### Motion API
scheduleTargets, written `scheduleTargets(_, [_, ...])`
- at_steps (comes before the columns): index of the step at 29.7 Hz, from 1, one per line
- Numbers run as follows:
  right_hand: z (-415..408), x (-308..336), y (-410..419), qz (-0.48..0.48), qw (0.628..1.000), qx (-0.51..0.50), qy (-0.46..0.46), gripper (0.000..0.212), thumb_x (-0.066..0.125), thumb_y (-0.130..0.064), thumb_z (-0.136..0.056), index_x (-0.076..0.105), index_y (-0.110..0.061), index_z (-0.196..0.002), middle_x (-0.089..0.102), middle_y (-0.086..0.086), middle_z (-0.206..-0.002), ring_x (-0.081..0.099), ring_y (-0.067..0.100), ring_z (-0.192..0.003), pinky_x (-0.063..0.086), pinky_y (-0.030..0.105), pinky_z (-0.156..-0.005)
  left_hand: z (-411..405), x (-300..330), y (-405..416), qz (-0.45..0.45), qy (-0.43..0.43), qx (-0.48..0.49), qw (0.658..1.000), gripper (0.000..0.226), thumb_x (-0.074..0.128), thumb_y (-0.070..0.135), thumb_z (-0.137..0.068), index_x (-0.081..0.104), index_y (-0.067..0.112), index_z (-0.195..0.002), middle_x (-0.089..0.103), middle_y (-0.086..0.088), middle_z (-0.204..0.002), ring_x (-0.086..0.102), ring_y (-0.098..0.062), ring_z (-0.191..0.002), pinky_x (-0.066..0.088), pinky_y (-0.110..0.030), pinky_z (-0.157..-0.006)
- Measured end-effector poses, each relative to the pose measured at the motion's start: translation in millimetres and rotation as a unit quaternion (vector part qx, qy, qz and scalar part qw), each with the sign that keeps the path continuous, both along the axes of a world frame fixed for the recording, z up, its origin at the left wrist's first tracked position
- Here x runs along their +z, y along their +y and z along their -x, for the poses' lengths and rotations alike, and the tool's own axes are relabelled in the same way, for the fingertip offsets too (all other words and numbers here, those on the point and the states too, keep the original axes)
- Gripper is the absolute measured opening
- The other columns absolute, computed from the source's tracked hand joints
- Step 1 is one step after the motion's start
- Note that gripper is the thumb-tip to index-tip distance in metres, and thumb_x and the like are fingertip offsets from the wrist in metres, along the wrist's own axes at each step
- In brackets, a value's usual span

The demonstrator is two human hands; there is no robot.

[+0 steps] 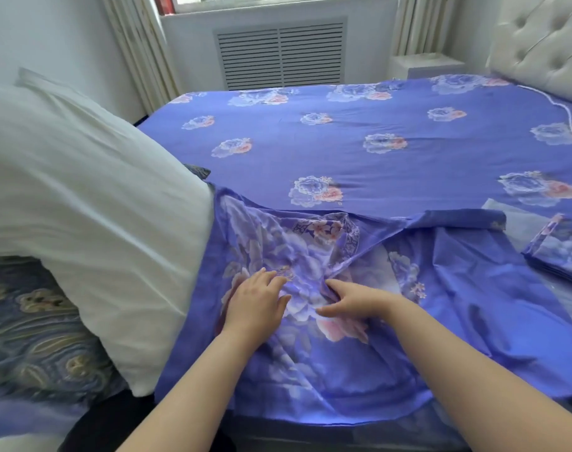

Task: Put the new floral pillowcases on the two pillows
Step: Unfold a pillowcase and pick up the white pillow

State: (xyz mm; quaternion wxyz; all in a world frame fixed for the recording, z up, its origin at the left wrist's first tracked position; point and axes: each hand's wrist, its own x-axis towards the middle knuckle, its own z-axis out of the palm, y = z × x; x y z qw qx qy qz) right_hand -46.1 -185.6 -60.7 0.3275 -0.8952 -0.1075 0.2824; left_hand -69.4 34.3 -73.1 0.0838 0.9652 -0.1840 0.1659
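While both hands work on the blue cloth, the job looks like it is only at the start. One flowery pillowcase (327, 321) lies spread out and wrinkled on the near side of the bed (376, 132). It is hard to tell from the sheet, since both are blue with flowers.

The left hand (255, 301) lies flat on the pillowcase with its fingers open, holding nothing. The right hand (350, 301) is just beside it, and its fingers pinch a fold of the cloth. I think they are feeling for the open end of the case, but the folds hide it, so I cannot be sure.

A big white pillow (82, 207) with no cover sits to the left, touching the edge of the pillowcase. It rests on some dark patterned cloth (33, 337). I can see only this one pillow. A second pillowcase (562, 252), folded up, seems to lie at the right edge of the bed.

So the step in hand is getting the first case ready. No pillow is covered yet.

Next, the hands need to find the opening and pull its two sides apart. Then the white pillow can be slid in, corner first. The cloth is thin and floppy, so it may bunch up and need a good shake.
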Motion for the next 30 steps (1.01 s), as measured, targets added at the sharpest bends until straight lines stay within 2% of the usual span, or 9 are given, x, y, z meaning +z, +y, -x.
scheduleTargets(5, [1, 28, 36, 0.311, 0.933, 0.088, -0.156, 0.035, 0.050, -0.046, -0.091, 0.055, -0.013, -0.102, 0.061, 0.007, -0.101, 0.059, 0.028, -0.100, 0.040, 0.030, -0.071, 4, 13, 19, -0.004, -0.076, 0.046, 0.996, 0.023, 0.079, 0.027, -0.070, 0.069, 0.015, -0.088, 0.069, -0.008, -0.103, 0.063, -0.033, -0.108, 0.051, -0.041, -0.088])
scheduleTargets(8, [-6, 56, 76, 0.305, 0.912, 0.039, -0.273, 0.038, 0.043, -0.045, -0.096, 0.059, -0.012, -0.107, 0.059, 0.008, -0.099, 0.059, 0.028, -0.101, 0.038, 0.030, -0.070, 9, 31, 42, 0.009, -0.159, 0.118, 0.980, 0.024, 0.057, 0.034, -0.081, 0.068, 0.019, -0.096, 0.062, -0.009, -0.124, 0.049, -0.032, -0.126, 0.032, -0.047, -0.107])
scheduleTargets(11, [-13, 65, 116, 0.296, 0.890, 0.002, -0.347, 0.032, 0.046, -0.036, -0.097, 0.059, -0.013, -0.115, 0.057, 0.010, -0.119, 0.053, 0.029, -0.112, 0.041, 0.035, -0.084, 16, 52, 75, 0.045, -0.217, 0.243, 0.944, 0.038, 0.056, 0.035, -0.080, 0.058, 0.022, -0.115, 0.043, -0.011, -0.144, 0.031, -0.035, -0.138, 0.015, -0.054, -0.111])
scheduleTargets(15, [-18, 56, 137, 0.356, 0.898, -0.012, -0.258, 0.035, 0.049, -0.012, -0.092, 0.051, -0.015, -0.127, 0.053, 0.006, -0.129, 0.052, 0.026, -0.118, 0.042, 0.034, -0.087, 19, 74, 132, 0.222, -0.187, 0.378, 0.879, 0.079, 0.075, 0.040, -0.072, 0.039, 0.013, -0.138, 0.019, -0.020, -0.154, 0.013, -0.045, -0.141, 0.016, -0.059, -0.109])
scheduleTargets(18, [-20, 37, 125, 0.371, 0.903, -0.034, -0.213, 0.041, 0.045, -0.010, -0.093, 0.039, -0.011, -0.134, 0.056, 0.006, -0.129, 0.056, 0.028, -0.117, 0.045, 0.034, -0.083, 16, 79, 163, 0.324, -0.188, 0.363, 0.854, 0.099, 0.081, 0.040, -0.068, 0.027, 0.003, -0.143, 0.010, -0.030, -0.152, 0.009, -0.044, -0.141, 0.011, -0.047, -0.114])
scheduleTargets(21, [-16, 22, 108, 0.336, 0.918, -0.064, -0.202, 0.044, 0.042, -0.036, -0.097, 0.036, -0.010, -0.133, 0.054, 0.009, -0.129, 0.055, 0.029, -0.116, 0.041, 0.033, -0.075, 14, 79, 172, 0.484, -0.161, 0.343, 0.789, 0.116, 0.082, 0.033, -0.068, 0.006, -0.001, -0.148, 0.000, -0.031, -0.151, 0.003, -0.038, -0.143, 0.007, -0.023, -0.111])
scheduleTargets(24, [-12, 18, 95, 0.312, 0.908, -0.116, -0.253, 0.057, 0.043, -0.053, -0.093, 0.042, -0.009, -0.128, 0.045, 0.013, -0.130, 0.046, 0.031, -0.119, 0.042, 0.038, -0.086, 7, 83, 176, 0.616, -0.147, 0.332, 0.699, 0.116, 0.081, 0.026, -0.072, -0.004, -0.001, -0.147, 0.016, -0.018, -0.151, 0.021, -0.021, -0.140, 0.016, -0.012, -0.105])
scheduleTargets(28, [-6, 41, 116, 0.042, 0.864, -0.096, -0.492, 0.058, 0.046, -0.053, -0.087, 0.052, -0.011, -0.126, 0.051, 0.010, -0.123, 0.048, 0.031, -0.116, 0.043, 0.041, -0.093, -19, 92, 200, 0.659, -0.124, 0.306, 0.676, 0.101, 0.085, 0.029, -0.061, 0.027, 0.002, -0.140, 0.043, -0.008, -0.140, 0.044, -0.015, -0.127, 0.034, -0.024, -0.108])
scheduleTargets(30, [3, 64, 152, -0.072, 0.877, -0.012, -0.474, 0.063, 0.043, -0.058, -0.086, 0.045, -0.021, -0.136, 0.043, 0.005, -0.136, 0.039, 0.023, -0.128, 0.037, 0.036, -0.101, -27, 95, 205, 0.662, -0.073, 0.312, 0.678, 0.076, 0.078, 0.024, -0.060, 0.050, 0.007, -0.129, 0.057, -0.006, -0.127, 0.055, -0.019, -0.117, 0.043, -0.031, -0.103])
